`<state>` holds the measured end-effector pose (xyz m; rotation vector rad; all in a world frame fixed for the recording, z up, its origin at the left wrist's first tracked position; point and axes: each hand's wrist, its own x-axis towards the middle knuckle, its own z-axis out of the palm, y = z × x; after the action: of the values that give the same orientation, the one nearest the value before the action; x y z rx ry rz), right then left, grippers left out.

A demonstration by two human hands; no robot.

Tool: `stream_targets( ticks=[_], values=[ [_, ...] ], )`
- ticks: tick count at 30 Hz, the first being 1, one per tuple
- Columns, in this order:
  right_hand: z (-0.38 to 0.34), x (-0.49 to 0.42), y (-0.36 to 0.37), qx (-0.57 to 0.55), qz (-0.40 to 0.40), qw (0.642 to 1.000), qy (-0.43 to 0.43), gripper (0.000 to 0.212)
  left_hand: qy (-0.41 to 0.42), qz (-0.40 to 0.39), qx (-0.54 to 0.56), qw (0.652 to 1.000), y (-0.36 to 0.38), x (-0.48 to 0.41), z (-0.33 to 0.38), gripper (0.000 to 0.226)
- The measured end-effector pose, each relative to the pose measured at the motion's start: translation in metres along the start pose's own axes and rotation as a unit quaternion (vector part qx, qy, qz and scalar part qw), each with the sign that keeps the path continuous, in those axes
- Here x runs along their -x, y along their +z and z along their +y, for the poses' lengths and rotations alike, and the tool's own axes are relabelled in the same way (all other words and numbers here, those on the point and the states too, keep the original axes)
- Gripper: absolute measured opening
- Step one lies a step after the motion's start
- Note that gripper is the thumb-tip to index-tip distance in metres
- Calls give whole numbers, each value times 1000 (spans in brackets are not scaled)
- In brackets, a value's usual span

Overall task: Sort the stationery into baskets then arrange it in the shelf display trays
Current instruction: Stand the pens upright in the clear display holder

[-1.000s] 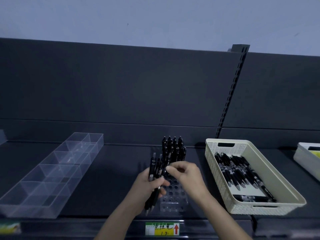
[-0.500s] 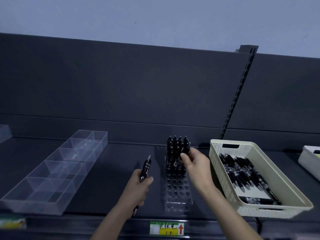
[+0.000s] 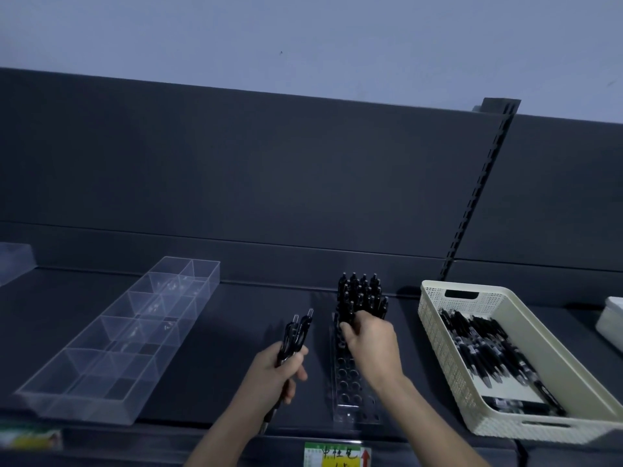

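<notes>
On the shelf [image 3: 219, 348], just left of the holed rack [image 3: 350, 396], a pen bundle [image 3: 297, 333] is gripped near-upright in the left hand [image 3: 281, 370], while the right hand [image 3: 371, 342], nearer the rack's filled far rows, is curled, seemingly pinched, on one upright pen [image 3: 350, 310].

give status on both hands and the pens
Left hand grips spare pens. Right hand curled over racked pens, grip unclear. Near rack holes free, nothing blocking.

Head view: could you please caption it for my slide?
Right hand slots black pen into clear holed rack; left hand grips spare pens.
</notes>
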<state>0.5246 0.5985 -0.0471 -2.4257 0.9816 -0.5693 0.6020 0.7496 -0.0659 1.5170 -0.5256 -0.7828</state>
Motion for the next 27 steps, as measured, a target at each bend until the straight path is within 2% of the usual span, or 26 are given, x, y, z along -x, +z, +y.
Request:
stream_targets(
  ticks=[4,9,15,21,27],
  values=[
    [-2,3,1,5,-8,1000,-8,35,3,-3,-1,1000,1,1,-1,14],
    [-2,1,-2,-7,-6,1000,21,31,-20,-5,28,999,6,0,-1,17],
    [-3,3,-1,14,-3,1000,-19,23,0,4,19,1000,6,2,1,16],
    [2,-2,-5,-54,1,998,17,26,4,15,18,1000,9,-1,-3,15],
    [4,-1,-5,-36,-1,999,4,27,10,11,18,1000,17,-2,-1,16]
  ],
)
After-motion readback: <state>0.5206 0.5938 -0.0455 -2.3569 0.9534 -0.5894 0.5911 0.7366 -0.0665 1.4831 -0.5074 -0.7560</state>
